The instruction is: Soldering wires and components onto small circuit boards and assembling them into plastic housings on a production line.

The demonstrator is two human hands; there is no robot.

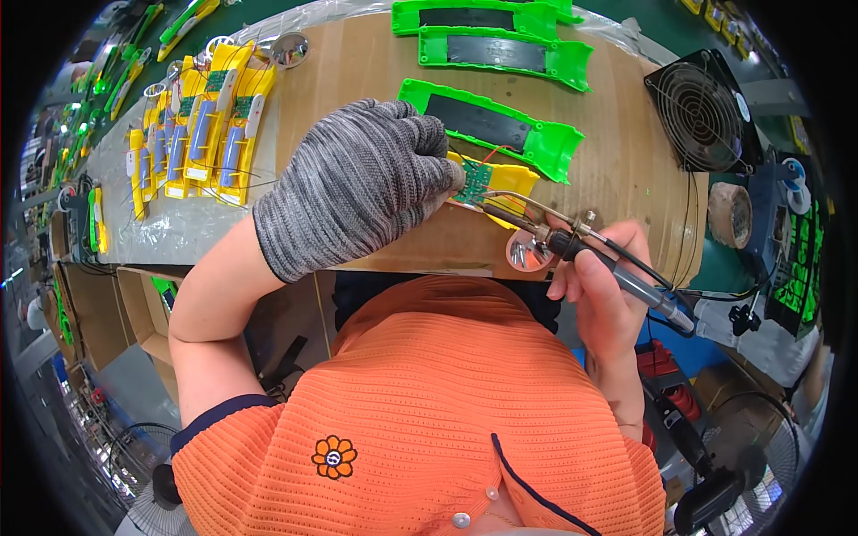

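Head camera: a person in an orange shirt (411,384) works at a cardboard-covered bench (393,255), the right hand (609,290) gripping a soldering iron (636,288) aimed at a green circuit board (472,177). The board sits on a yellow shell (514,181) just below the nearest green shell (487,123). The left hand (366,179), in a gray knit glove, is curled closed at the board's left edge; its exact pinch is hidden. Yellow shells with blue cells (204,129) lie left, a black fan (702,112) right.
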